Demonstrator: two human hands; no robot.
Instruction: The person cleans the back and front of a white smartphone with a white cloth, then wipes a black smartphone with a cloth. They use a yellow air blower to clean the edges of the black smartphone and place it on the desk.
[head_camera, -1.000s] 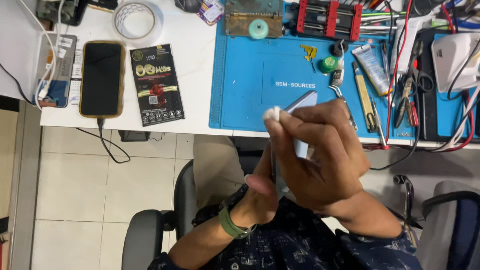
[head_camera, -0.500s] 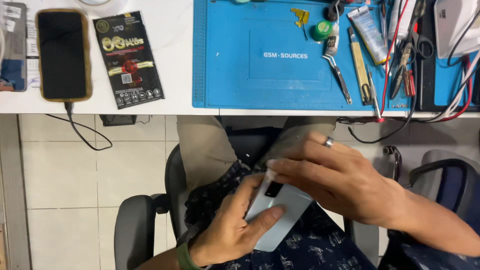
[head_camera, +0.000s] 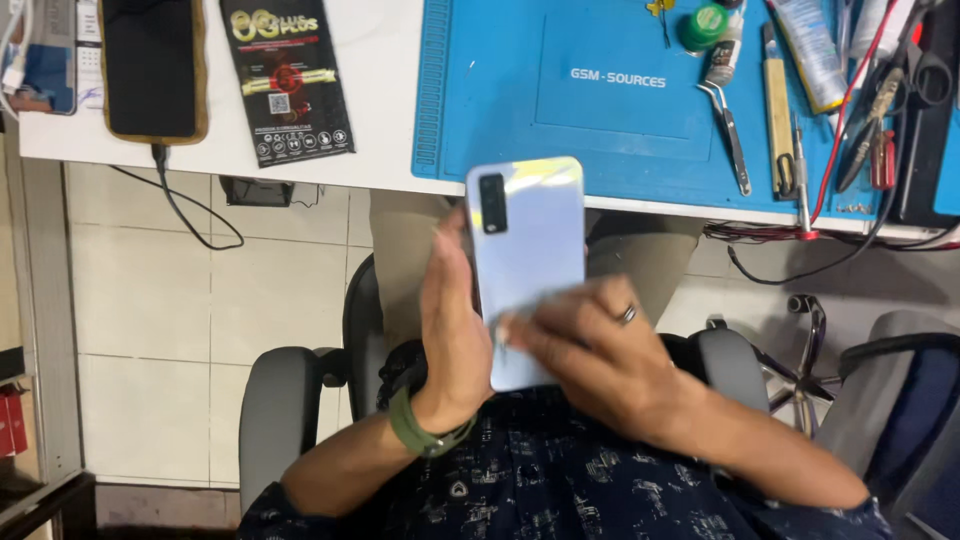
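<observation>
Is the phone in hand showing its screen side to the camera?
No, the pale phone shows its back, with the camera module at its top left corner.
</observation>
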